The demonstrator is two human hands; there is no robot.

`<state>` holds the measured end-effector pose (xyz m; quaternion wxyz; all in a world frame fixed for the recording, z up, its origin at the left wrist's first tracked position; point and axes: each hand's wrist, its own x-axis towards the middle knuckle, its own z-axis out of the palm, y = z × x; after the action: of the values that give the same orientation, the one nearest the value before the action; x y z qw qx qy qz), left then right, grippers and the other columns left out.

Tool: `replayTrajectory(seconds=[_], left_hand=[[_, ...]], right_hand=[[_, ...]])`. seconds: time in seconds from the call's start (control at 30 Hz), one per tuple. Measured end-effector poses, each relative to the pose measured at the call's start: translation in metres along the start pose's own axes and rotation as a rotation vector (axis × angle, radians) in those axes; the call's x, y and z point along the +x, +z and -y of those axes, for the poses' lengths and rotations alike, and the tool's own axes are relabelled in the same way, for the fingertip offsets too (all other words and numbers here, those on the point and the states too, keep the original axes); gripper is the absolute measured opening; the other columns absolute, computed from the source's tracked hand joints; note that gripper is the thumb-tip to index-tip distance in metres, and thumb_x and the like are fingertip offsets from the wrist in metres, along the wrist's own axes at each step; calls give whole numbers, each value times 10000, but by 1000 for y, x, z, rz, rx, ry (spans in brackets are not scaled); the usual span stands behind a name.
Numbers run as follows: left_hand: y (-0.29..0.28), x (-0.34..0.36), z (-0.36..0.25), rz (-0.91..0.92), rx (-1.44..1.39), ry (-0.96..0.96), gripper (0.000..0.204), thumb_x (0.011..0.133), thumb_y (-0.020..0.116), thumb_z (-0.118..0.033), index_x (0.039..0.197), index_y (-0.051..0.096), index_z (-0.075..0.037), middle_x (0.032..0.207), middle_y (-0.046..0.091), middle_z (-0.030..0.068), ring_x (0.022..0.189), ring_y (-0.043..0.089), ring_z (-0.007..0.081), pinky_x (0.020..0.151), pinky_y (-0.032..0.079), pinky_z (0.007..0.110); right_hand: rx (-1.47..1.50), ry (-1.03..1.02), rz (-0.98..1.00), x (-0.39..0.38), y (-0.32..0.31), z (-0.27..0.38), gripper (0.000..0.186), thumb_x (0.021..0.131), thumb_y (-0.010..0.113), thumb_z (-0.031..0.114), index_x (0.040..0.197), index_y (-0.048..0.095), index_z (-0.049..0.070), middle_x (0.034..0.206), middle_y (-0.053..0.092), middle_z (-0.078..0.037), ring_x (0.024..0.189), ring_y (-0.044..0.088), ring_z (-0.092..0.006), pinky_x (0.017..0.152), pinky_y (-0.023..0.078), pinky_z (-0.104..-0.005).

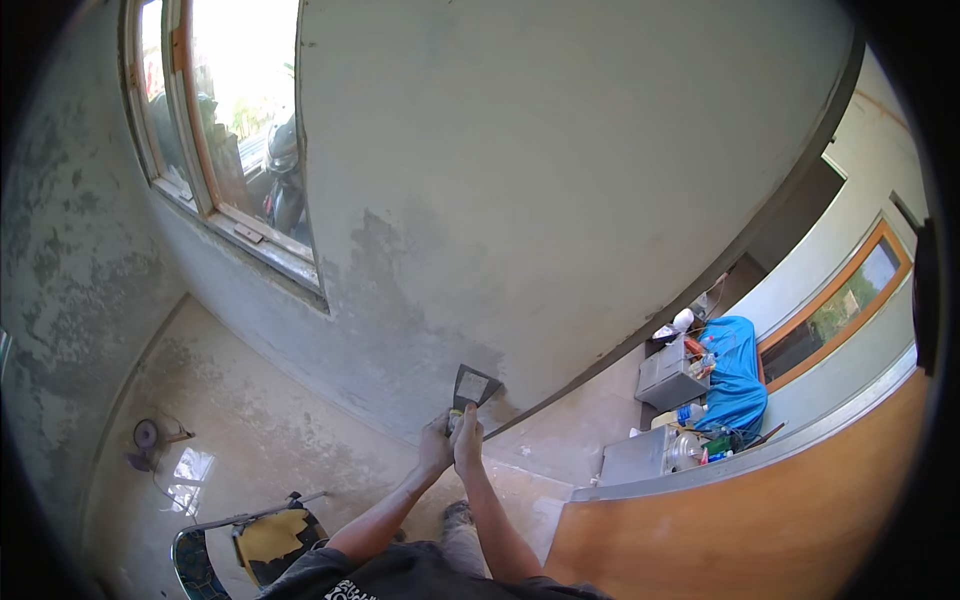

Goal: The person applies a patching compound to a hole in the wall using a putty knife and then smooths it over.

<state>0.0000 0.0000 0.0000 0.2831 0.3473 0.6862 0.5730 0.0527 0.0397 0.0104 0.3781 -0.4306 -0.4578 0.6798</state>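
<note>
A wide-bladed putty knife (474, 384) is up against the lower part of the grey plastered wall (560, 190), near the wall's right-hand end. Its blade points away from me and has a pale smear on it. My left hand (437, 441) is closed around the handle. Close beside it, my right hand (466, 442) also grips the handle, with a finger or thumb stretched up toward the blade. The two hands cover most of the handle. Darker, patchy plaster (375, 255) shows on the wall around and above the blade.
A window (240, 120) opens at upper left. Behind my left arm stands a chair (275, 545) with a torn seat; a grinder-like tool with a cord (147, 434) lies on the dusty floor. Grey boxes (670, 378), bottles and blue cloth (735, 350) are right, beyond an orange-brown panel (740, 510).
</note>
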Motion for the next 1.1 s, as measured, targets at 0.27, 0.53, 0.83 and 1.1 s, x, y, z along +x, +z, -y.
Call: replayTrajectory(seconds=[0.27,0.53,0.83,1.1], left_hand=[[2,-4,1,4,-15,-3,251,829,556,-259,911,594,-25,774,629,180,719,628,318,629,471,365],[-4,4,-3,-2,46,40,227,822,550,-228,912,578,-21,778,623,188,739,625,336,646,475,380],[0,18,1,25,31,125,226,803,551,-197,933,573,-14,803,620,198,762,619,350,656,473,388],[12,21,5,-58,-5,207,185,779,578,-164,885,566,-13,754,619,166,694,607,234,616,462,336]], right_hand=[[-18,39,-13,2,-8,-13,542,933,322,475,521,375,128,465,326,58,408,298,-54,391,225,-255],[-13,-22,-47,4,4,-6,542,922,324,506,530,374,134,471,324,68,401,291,-47,383,204,-244],[-49,-77,-37,6,0,0,565,931,295,491,529,401,108,468,336,53,417,304,-55,395,216,-253],[-16,-65,-49,21,-2,0,541,937,307,437,517,376,103,468,334,46,420,299,-58,396,217,-266]])
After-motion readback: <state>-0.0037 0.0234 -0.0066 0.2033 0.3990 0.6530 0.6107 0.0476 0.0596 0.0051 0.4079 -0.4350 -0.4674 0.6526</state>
